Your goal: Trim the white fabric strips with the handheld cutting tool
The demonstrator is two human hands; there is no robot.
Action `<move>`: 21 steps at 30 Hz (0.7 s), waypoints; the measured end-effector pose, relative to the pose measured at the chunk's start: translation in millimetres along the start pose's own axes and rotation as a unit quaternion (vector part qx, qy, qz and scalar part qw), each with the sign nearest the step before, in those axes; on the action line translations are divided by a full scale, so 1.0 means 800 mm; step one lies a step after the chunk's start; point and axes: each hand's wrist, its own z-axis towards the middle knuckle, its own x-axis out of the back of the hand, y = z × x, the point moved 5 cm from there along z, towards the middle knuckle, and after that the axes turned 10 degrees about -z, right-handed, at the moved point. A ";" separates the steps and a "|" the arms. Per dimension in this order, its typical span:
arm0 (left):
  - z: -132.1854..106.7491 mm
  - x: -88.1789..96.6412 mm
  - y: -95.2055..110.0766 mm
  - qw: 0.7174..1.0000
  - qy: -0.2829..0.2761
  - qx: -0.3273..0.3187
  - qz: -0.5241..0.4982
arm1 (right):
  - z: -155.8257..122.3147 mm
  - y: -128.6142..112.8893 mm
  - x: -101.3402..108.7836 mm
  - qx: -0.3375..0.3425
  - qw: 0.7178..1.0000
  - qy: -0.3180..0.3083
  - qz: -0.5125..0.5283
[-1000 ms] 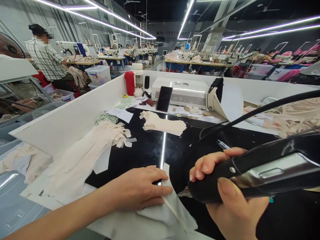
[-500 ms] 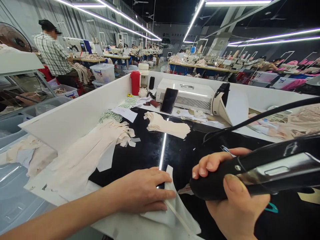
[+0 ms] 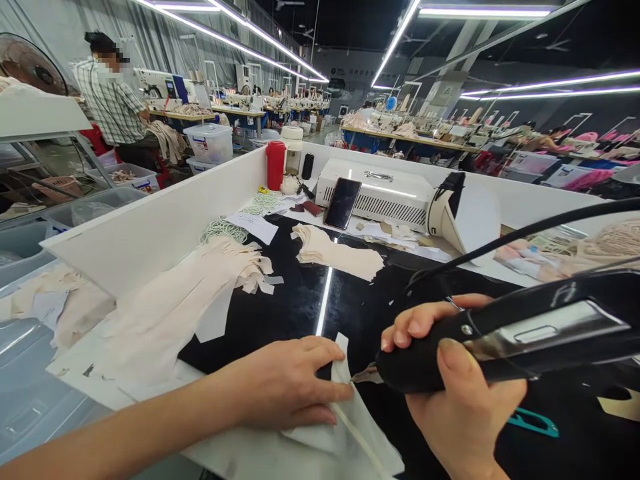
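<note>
My left hand [image 3: 295, 380] lies palm down, fingers stretched over pale, thin cloth [image 3: 367, 433] at the near edge of the black work surface [image 3: 295, 313]. A narrow cream strip [image 3: 357, 430] runs along the cloth from under my fingertips. My right hand [image 3: 460, 373] is wrapped round a thick black corded hand tool [image 3: 500, 340] with a shiny metal panel. Its flat metal tip [image 3: 369, 375] points left, close to the cloth edge and my left index fingertip; whether it touches cannot be made out. Below the tool lies a teal plastic-handled item [image 3: 535, 423].
Pale cut fabric pieces [image 3: 185, 293] are heaped left, and another stack [image 3: 337, 252] lies ahead. A phone [image 3: 343, 203] leans on a white vented box [image 3: 380, 183]; a red cup [image 3: 275, 165] stands nearby. A black cable [image 3: 525, 230] arches right. Another person [image 3: 113, 100] sits far left.
My right hand has moved slightly left with the tool, bringing its tip nearer the cloth edge. More of the teal item shows. My left hand stays almost in place; the view has shifted slightly.
</note>
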 end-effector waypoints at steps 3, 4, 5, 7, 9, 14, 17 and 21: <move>0.000 -0.001 -0.001 1.000 0.002 0.000 -0.001 | 0.002 0.002 0.000 -0.008 1.000 0.001 -0.006; 0.000 -0.002 -0.001 1.000 0.003 0.000 -0.001 | 0.003 0.002 0.000 -0.009 1.000 0.002 -0.004; 0.000 -0.002 -0.001 1.000 0.004 0.000 -0.003 | 0.004 0.003 0.000 -0.007 1.000 0.005 -0.002; 0.000 -0.002 -0.002 1.000 0.004 0.003 -0.007 | 0.005 0.003 0.001 -0.001 1.000 0.012 0.003; -0.001 -0.002 -0.002 1.000 0.003 0.001 -0.011 | 0.006 0.005 0.000 0.004 1.000 0.014 0.005; -0.001 -0.005 -0.004 1.000 0.006 0.001 -0.016 | 0.006 0.010 -0.005 -0.008 1.000 0.006 0.001; -0.003 -0.008 -0.007 1.000 0.006 0.011 -0.021 | 0.006 0.016 0.001 -0.032 0.999 0.006 -0.001; -0.007 -0.010 -0.011 0.999 0.011 0.025 -0.017 | 0.009 0.029 0.025 -0.052 0.997 0.014 -0.057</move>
